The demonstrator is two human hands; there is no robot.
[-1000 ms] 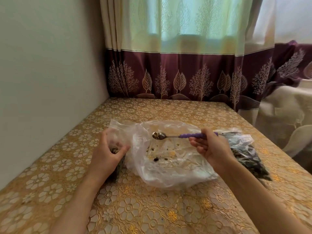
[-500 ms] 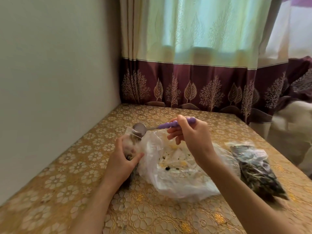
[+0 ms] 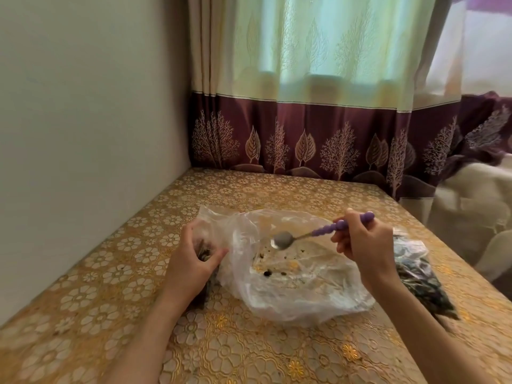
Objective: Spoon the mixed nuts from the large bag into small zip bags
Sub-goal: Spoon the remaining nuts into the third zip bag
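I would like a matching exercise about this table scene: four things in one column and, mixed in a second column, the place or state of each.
Things:
1. spoon
2. large bag
3. small zip bag
4. filled bag

Places or states:
A. nearly empty, a few crumbs inside
B. gripped by the left hand
C. lying on the table behind the right forearm
D. held by its purple handle in the right hand

Pairs: 1-D, 2-A, 3-B, 4-C

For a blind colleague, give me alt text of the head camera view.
A right hand holds a purple-handled spoon over a nearly empty large bag, while the left hand grips a small bag of nuts on a gold table.
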